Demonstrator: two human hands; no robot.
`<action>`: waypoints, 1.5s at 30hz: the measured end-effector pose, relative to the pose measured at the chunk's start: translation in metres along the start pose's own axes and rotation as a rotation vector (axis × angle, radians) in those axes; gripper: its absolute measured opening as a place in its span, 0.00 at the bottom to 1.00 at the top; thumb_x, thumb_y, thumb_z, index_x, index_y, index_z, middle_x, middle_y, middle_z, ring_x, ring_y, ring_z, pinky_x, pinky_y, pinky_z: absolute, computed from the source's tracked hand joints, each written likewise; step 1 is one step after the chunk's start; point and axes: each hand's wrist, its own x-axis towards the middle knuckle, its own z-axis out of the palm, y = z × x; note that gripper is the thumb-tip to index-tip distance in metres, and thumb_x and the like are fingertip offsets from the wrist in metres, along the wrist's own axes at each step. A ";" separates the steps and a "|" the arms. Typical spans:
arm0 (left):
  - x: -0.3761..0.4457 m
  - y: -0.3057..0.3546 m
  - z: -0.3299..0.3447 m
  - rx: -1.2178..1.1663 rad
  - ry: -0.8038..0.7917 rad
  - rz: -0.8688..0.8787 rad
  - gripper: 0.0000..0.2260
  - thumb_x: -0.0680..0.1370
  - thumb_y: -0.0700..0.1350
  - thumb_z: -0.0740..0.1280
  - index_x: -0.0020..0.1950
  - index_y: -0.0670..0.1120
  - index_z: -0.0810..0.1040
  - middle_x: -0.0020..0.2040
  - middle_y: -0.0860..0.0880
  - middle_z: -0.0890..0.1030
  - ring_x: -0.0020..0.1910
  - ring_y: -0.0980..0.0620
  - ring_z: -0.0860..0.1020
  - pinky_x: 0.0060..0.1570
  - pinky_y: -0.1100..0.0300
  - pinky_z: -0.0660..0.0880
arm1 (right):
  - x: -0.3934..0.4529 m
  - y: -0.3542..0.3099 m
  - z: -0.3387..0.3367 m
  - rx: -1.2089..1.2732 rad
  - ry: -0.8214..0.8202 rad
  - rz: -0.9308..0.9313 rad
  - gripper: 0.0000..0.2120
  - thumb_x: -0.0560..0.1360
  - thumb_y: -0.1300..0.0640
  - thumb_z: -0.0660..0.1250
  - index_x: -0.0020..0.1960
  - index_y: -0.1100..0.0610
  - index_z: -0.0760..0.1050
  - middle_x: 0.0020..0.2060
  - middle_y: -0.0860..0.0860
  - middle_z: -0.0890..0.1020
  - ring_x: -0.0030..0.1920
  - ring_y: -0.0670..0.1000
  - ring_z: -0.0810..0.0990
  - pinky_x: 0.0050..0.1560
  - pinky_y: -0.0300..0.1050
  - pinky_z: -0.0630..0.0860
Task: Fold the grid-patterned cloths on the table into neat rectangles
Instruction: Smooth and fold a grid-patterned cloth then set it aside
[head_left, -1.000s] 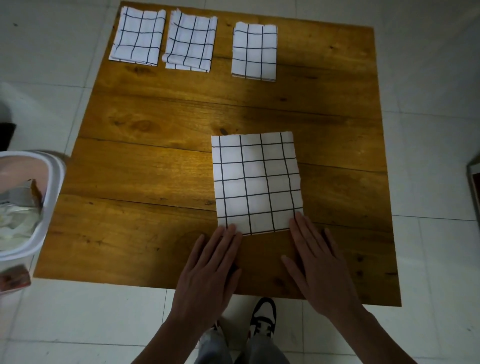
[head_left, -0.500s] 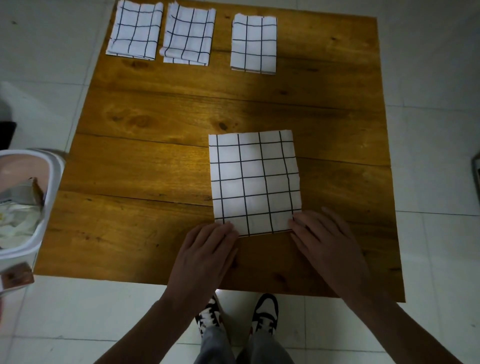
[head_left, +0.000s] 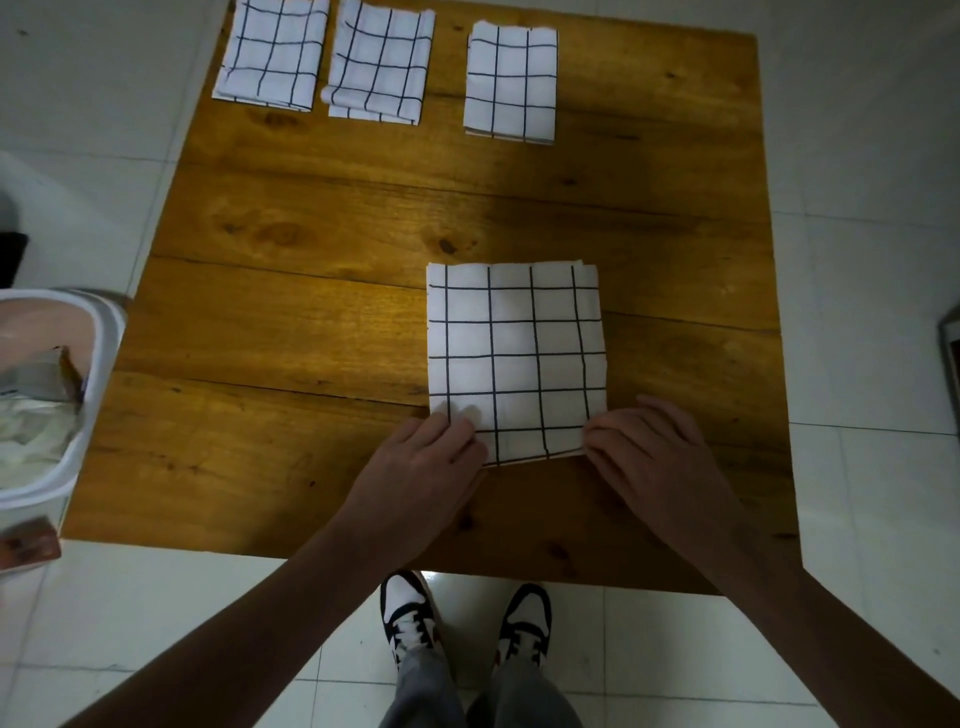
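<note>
Cloth (head_left: 517, 358) half-folded on tabletop (head_left: 322, 322); left hand (head_left: 426, 462), right hand (head_left: 649, 452) pinch near corners (layers could slip, skewing fold).

A home room: wooden table (head_left: 363, 218) on white tiled floor (head_left: 857, 260).

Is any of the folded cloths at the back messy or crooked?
Yes, a little. The middle folded cloth sits tilted, with lower layers sticking out at its near edge. The left one is slightly tilted too. The right one lies square and tidy.
</note>
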 end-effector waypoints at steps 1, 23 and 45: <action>-0.001 0.001 -0.001 -0.001 -0.003 0.004 0.11 0.76 0.47 0.74 0.56 0.46 0.82 0.55 0.45 0.81 0.54 0.46 0.79 0.52 0.51 0.80 | -0.001 -0.001 -0.002 0.032 0.012 0.017 0.11 0.83 0.53 0.61 0.58 0.55 0.80 0.56 0.52 0.84 0.58 0.53 0.82 0.73 0.54 0.65; -0.027 -0.033 -0.011 -0.250 -0.129 -0.018 0.28 0.68 0.43 0.78 0.68 0.48 0.80 0.72 0.47 0.77 0.71 0.48 0.74 0.68 0.51 0.72 | -0.022 0.006 -0.022 0.343 -0.212 0.013 0.27 0.72 0.52 0.74 0.68 0.51 0.72 0.63 0.50 0.83 0.64 0.47 0.79 0.63 0.43 0.75; -0.009 -0.033 -0.004 -0.318 0.047 -0.170 0.14 0.84 0.50 0.62 0.60 0.46 0.83 0.61 0.51 0.83 0.62 0.49 0.78 0.59 0.51 0.75 | -0.022 -0.002 -0.013 0.557 -0.060 0.534 0.14 0.83 0.44 0.59 0.61 0.51 0.77 0.52 0.43 0.80 0.50 0.40 0.79 0.49 0.29 0.75</action>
